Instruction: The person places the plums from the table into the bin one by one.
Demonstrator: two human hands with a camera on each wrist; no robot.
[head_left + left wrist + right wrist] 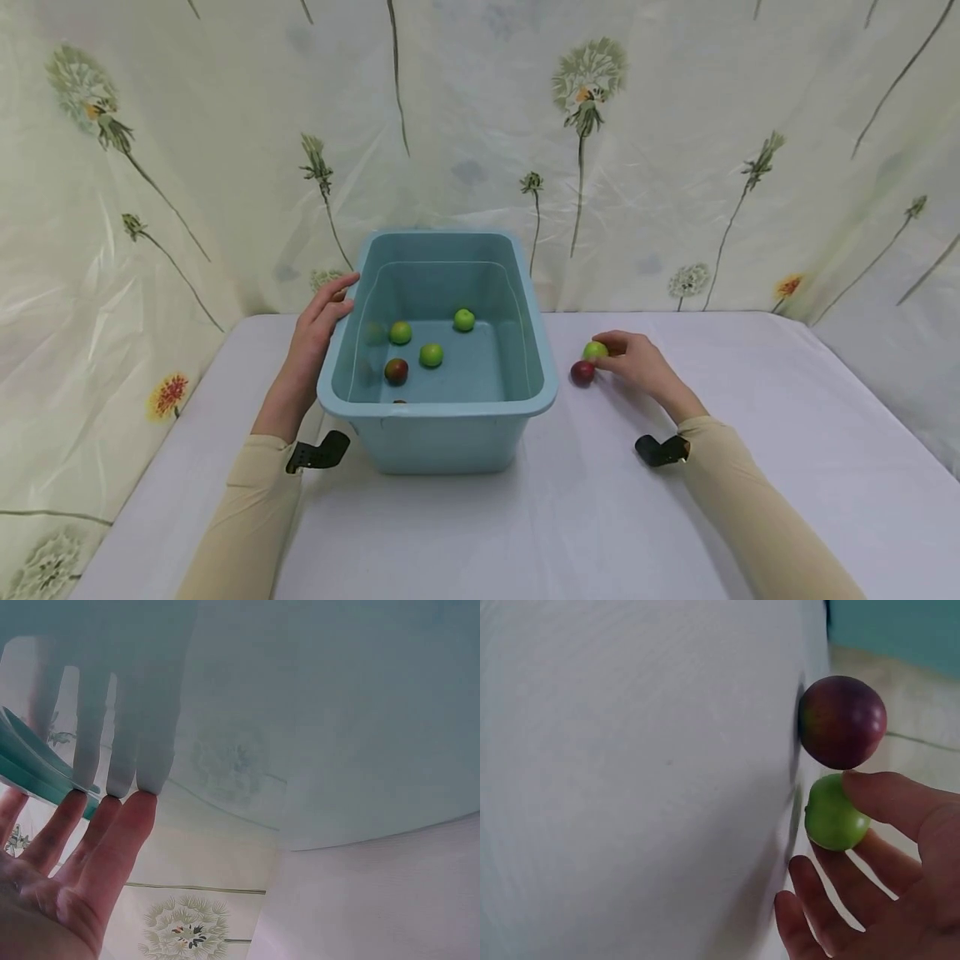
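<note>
My right hand (636, 361) is at the table to the right of the bin, thumb and fingertips around a small green apple (834, 813). Right beside that apple sits a round dark red fruit (843, 722), outside the grip. On the bin's left side, my left hand (309, 342) touches the outer wall just under the rim with extended fingertips; the left wrist view shows them against the glossy blue surface. Inside the blue plastic bin (450, 408) lie several small fruits: green apples (464, 320), a red-green one (396, 372), and another mostly hidden behind the front rim.
A white-covered table (442, 533) carries the bin near its back edge. Behind rises a pale curtain (465, 108) printed with dandelions, close to the bin's far side. Each wrist wears a black camera band (318, 452).
</note>
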